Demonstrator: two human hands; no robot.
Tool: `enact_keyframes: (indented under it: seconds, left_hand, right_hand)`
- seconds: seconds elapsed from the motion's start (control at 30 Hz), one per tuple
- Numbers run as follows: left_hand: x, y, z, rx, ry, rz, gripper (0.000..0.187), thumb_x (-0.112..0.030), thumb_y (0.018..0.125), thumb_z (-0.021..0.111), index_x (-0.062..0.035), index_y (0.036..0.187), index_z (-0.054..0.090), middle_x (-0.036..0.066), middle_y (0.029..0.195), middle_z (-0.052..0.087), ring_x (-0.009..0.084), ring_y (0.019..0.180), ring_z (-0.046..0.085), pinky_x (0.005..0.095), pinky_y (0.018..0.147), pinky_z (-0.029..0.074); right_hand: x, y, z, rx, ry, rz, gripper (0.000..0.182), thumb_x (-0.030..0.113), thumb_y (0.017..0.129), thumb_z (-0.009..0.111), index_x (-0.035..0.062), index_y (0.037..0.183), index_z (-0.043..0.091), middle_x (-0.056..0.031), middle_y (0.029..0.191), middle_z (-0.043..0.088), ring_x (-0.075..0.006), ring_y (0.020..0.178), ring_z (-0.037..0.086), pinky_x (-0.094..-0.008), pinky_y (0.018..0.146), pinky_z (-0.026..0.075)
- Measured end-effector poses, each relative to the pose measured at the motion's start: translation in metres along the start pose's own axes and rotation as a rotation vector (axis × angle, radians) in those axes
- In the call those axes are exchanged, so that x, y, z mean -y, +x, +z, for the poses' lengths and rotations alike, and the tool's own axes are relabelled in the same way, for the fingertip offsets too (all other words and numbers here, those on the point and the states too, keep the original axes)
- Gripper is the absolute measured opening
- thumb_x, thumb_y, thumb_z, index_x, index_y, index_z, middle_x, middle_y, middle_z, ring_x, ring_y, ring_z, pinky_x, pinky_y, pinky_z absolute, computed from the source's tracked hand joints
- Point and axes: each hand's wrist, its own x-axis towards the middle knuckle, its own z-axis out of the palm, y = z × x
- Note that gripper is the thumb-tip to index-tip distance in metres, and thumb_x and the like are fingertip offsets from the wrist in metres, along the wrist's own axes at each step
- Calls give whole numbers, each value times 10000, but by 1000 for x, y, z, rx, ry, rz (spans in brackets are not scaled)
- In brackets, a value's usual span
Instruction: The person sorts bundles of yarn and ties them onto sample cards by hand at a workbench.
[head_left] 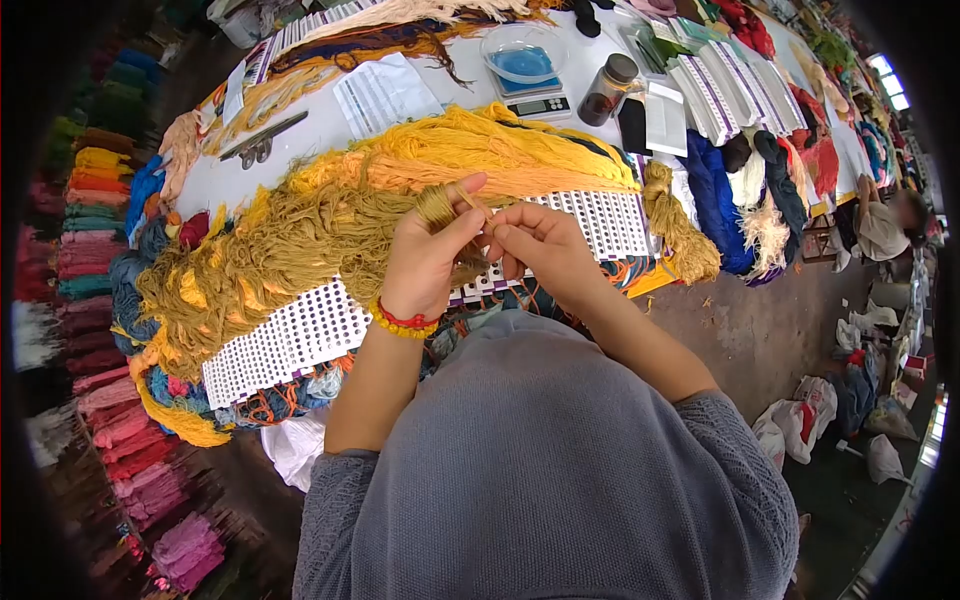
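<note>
Olive-gold thread (436, 206) is wound round the fingers of my left hand (425, 250), which holds it above the yarn on the table. My right hand (545, 245) is beside it, its thumb and forefinger pinched on a strand of the same thread. Beneath my left hand lies a heap of olive yarn (300, 235), with yellow and peach yarn (490, 150) behind it. A white card with rows of holes (290, 335) lies under the yarn, and its right part shows behind my right hand.
At the back are a scale with a blue dish (525, 65), a dark jar (608, 90), scissors (262, 140) and white cards (715, 95). Dark blue yarn (710, 200) hangs at the right edge. Another person (880, 225) sits far right; bags (810, 410) lie on the floor.
</note>
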Motion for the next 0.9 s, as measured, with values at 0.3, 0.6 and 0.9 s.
enact_keyframes:
  seconds: [0.3,0.6,0.9]
  left_hand:
    - [4,0,-1,-43,42,8,309,-30,796,565,8,1099,527,-7,789,534,64,701,509,199,641,422]
    - [6,3,-3,-9,16,26,250,-72,830,537,10,1066,541,12,744,558,70,666,494,198,610,408]
    - [1,2,-2,-69,-11,-70,250,-91,838,524,-7,1072,540,2,757,567,52,665,508,167,518,402]
  right_hand:
    - [-1,0,2,-6,-22,0,101,104,809,552,15,857,549,0,681,553,-34,540,479,-179,482,394]
    - [-1,-1,3,-13,-41,-91,103,106,801,576,7,825,579,34,675,554,-7,572,468,-157,491,365]
    - [0,-3,0,-10,-28,12,130,40,772,502,10,856,596,-10,689,578,-44,522,479,-171,474,383]
